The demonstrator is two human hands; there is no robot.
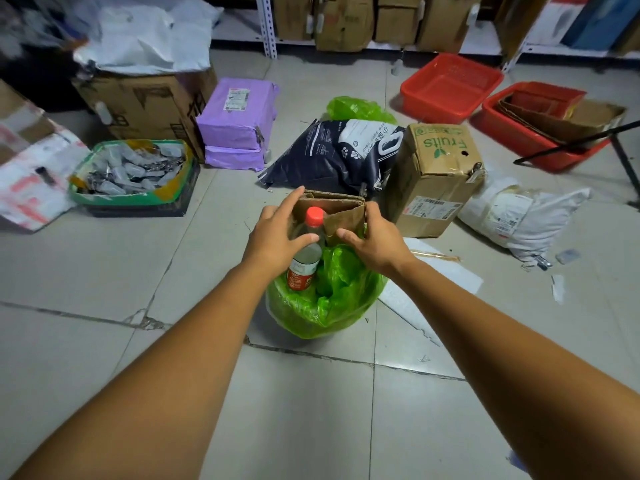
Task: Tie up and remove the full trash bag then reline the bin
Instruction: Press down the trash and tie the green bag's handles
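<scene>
Green bag (325,299) sits on the floor (104,271) dead ahead at 12, overfull, w/ cardboard (343,211) & bottle (306,251) poking out the top. Shove too hard & a corner could rip the thin plastic, or the bottle tips toward 9. Your left grip (277,233) curls round the cardboard's 9 o'clock edge, thumb on bottle. Your right grip (377,240) pinches its 3 o'clock edge.

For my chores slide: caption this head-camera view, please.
Overfull green trash bag: left hand and right hand grip the cardboard jutting out beside a red-capped bottle.
</scene>
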